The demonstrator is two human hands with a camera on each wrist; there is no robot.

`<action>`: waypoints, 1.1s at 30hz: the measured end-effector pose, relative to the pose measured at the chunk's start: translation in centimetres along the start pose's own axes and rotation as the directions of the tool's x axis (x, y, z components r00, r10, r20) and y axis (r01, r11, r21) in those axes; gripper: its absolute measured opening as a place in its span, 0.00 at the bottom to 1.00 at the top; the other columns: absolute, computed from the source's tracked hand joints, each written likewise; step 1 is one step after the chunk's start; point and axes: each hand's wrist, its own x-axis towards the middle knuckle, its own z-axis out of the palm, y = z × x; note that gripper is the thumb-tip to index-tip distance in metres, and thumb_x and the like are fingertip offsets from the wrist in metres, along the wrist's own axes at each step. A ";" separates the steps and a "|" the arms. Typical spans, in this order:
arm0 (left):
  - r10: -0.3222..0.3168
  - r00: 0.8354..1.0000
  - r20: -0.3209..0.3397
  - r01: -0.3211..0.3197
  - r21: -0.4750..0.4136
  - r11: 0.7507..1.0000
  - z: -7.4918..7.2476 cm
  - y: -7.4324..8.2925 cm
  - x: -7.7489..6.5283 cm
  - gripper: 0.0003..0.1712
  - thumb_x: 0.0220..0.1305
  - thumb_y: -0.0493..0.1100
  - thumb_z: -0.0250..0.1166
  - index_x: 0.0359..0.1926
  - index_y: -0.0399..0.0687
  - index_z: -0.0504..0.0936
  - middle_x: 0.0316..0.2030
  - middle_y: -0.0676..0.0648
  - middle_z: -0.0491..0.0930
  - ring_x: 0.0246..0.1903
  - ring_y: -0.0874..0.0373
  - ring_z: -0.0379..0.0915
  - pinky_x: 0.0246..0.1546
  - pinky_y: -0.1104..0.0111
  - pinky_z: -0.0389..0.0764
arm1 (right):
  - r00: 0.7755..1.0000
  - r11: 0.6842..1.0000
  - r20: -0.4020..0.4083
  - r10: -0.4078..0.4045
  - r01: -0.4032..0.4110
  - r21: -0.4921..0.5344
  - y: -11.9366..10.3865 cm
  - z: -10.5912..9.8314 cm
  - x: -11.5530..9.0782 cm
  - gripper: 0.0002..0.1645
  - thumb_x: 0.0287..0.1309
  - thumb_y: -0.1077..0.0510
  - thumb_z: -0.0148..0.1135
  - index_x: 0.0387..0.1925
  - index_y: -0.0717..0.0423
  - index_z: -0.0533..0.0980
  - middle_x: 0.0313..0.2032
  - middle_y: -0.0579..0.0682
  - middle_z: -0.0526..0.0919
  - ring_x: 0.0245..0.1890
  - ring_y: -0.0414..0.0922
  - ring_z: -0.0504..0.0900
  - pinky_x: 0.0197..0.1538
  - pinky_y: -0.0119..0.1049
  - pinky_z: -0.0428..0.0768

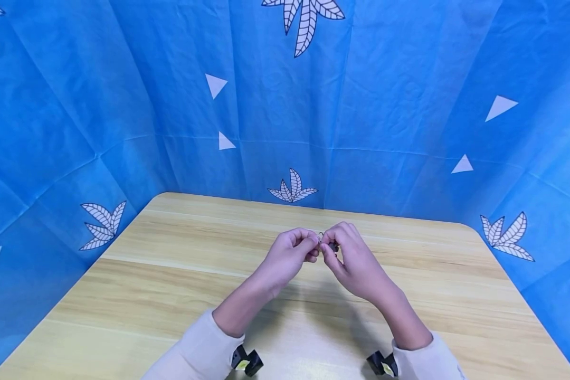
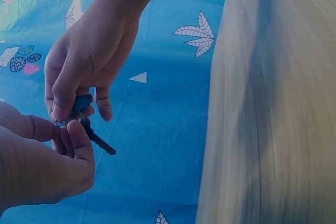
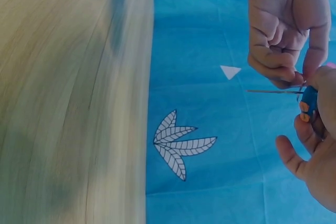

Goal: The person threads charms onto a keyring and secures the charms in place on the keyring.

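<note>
Both hands meet over the far middle part of the table. My left hand (image 1: 290,256) pinches a thin metal key ring (image 1: 320,236) between thumb and fingertips. From the ring a key (image 2: 101,143) sticks out, its toothed blade bare in the left wrist view and edge-on in the right wrist view. My right hand (image 1: 356,264) pinches at the ring's other side, fingertips close against the left ones. A small blue piece with orange ends (image 3: 308,102) sits at the right hand's fingers; its kind cannot be told. Fingers hide much of the ring.
A light wooden table (image 1: 171,253) with rounded far corners lies beneath the hands. Behind it and at both sides hangs a blue cloth (image 1: 385,105) printed with white leaves and triangles. Black wrist devices (image 1: 247,361) show at both sleeve cuffs.
</note>
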 end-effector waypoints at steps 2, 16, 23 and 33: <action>0.001 1.000 -0.006 -0.001 0.003 1.000 0.1 -0.1 0.0 0.11 0.79 0.40 0.54 0.48 0.34 0.77 0.40 0.46 0.77 0.41 0.56 0.76 0.49 0.68 0.81 | 1.000 1.000 0.001 -0.011 0.011 -0.022 0.0 0.0 0.0 0.07 0.66 0.67 0.62 0.38 0.55 0.72 0.37 0.44 0.72 0.41 0.42 0.69 0.43 0.35 0.72; -0.024 0.999 -0.022 0.023 -0.024 0.999 -0.1 0.3 -0.1 0.12 0.79 0.38 0.53 0.48 0.33 0.78 0.39 0.45 0.78 0.40 0.55 0.76 0.51 0.67 0.81 | 0.998 0.995 -0.027 -0.064 0.062 -0.079 0.2 0.4 0.0 0.10 0.63 0.67 0.67 0.42 0.59 0.73 0.38 0.47 0.76 0.41 0.44 0.71 0.42 0.36 0.72; -0.040 0.999 -0.005 0.039 -0.122 0.992 -0.2 0.4 0.0 0.12 0.77 0.38 0.56 0.48 0.30 0.79 0.38 0.46 0.78 0.38 0.57 0.76 0.45 0.72 0.81 | 0.985 0.991 -0.110 -0.132 0.127 -0.047 0.5 0.7 0.1 0.04 0.67 0.66 0.64 0.42 0.60 0.77 0.39 0.49 0.77 0.42 0.46 0.74 0.43 0.34 0.73; -0.015 1.000 0.022 0.018 -0.124 0.992 -0.4 0.8 -0.1 0.13 0.76 0.39 0.59 0.50 0.29 0.79 0.38 0.46 0.81 0.37 0.58 0.77 0.46 0.70 0.81 | 0.987 0.995 -0.145 -0.069 0.078 0.055 0.0 0.3 0.2 0.05 0.63 0.69 0.63 0.39 0.59 0.76 0.36 0.47 0.77 0.37 0.42 0.72 0.39 0.29 0.72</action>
